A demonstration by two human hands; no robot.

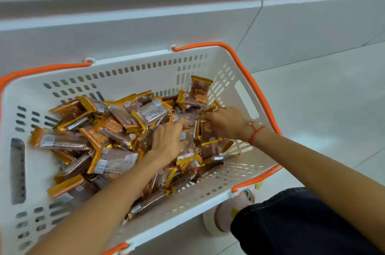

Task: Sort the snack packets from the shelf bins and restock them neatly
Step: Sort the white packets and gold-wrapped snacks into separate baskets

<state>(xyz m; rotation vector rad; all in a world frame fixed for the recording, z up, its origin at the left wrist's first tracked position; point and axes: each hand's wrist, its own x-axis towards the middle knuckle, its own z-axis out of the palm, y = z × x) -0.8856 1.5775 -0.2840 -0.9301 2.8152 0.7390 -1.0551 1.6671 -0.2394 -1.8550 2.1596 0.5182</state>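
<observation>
Pale floor tiles (325, 96) under a white basket (129, 69) heaped with snack packets (116, 129); left hand (166, 140) rests spread on the pile, right hand (227, 122) digs in, fingertips blurred, its grip unclear

Glossy foil-and-film snack packets (116, 161) fill a matt white plastic basket (133, 71) on smooth tile floor (325, 96).

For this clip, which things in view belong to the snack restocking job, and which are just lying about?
Part of the job:
snack packets, heaped in the white basket
left hand and right hand, both down among the packets; blur hides any grip

Just there:
orange handles
red wrist string
shoe
tiled floor
</observation>
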